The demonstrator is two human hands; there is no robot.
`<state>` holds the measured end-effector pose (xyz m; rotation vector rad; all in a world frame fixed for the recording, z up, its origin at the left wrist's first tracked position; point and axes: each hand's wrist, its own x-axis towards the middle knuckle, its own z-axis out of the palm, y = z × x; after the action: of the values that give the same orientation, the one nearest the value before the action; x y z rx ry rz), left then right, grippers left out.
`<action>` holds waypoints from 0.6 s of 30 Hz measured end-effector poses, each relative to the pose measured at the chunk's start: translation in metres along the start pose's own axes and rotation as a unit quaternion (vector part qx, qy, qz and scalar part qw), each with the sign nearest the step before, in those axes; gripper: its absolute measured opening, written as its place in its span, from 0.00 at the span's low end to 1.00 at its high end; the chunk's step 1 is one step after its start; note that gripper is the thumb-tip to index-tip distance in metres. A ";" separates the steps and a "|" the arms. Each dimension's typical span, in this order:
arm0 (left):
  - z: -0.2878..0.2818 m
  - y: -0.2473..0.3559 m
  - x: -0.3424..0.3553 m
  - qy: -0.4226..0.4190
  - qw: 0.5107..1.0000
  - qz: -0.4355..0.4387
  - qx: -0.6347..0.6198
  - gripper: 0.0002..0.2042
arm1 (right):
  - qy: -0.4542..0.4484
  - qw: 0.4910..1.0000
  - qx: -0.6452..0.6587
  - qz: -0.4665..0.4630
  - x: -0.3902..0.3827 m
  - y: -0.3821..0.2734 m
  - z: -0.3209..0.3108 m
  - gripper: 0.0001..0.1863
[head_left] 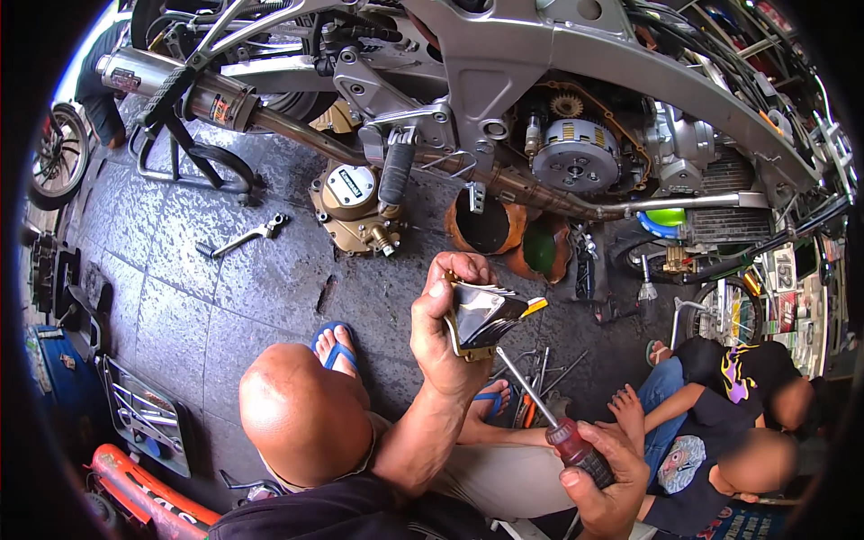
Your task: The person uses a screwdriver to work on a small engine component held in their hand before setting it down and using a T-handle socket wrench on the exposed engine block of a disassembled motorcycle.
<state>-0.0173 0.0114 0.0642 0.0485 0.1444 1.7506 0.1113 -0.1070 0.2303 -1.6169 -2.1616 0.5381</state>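
Raised above my lap, my left hand (450, 333) is closed round a small wedge-shaped reed valve (486, 315) with a gold-coloured flange and thin dark and silvery leaves. A yellow piece (536, 307) sticks out at its right end. Lower to the right, my right hand (605, 481) grips the dark red handle of a screwdriver (571, 443). Its steel shaft slants up and left, the tip close to the valve's lower edge; whether they touch I cannot tell. Beyond, a motorcycle's clutch (576, 160) sits exposed in the engine.
A gold-coloured engine cover (351, 193), a kick lever (243, 236) and two brown bowls (515, 236) rest on the dark tiled floor. Hand tools (537, 391) lie past my foot. An exhaust pipe (301, 133) runs overhead. Two people (711, 432) sit close on the right.
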 end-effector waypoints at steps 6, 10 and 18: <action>0.001 0.000 -0.001 -0.003 0.999 0.002 0.032 0.16 | 0.049 0.986 0.064 0.145 -0.013 0.003 0.017 0.27; 0.000 0.002 -0.002 -0.008 0.999 -0.001 0.032 0.16 | 0.059 0.982 0.080 0.163 -0.013 0.000 0.018 0.26; 0.006 0.007 -0.001 -0.017 0.999 0.010 0.040 0.17 | -0.033 0.857 0.396 0.328 -0.021 -0.005 0.014 0.25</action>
<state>-0.0233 0.0093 0.0714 0.1389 0.1901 1.7618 0.1049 -0.1294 0.2192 -1.7586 -1.0629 1.4598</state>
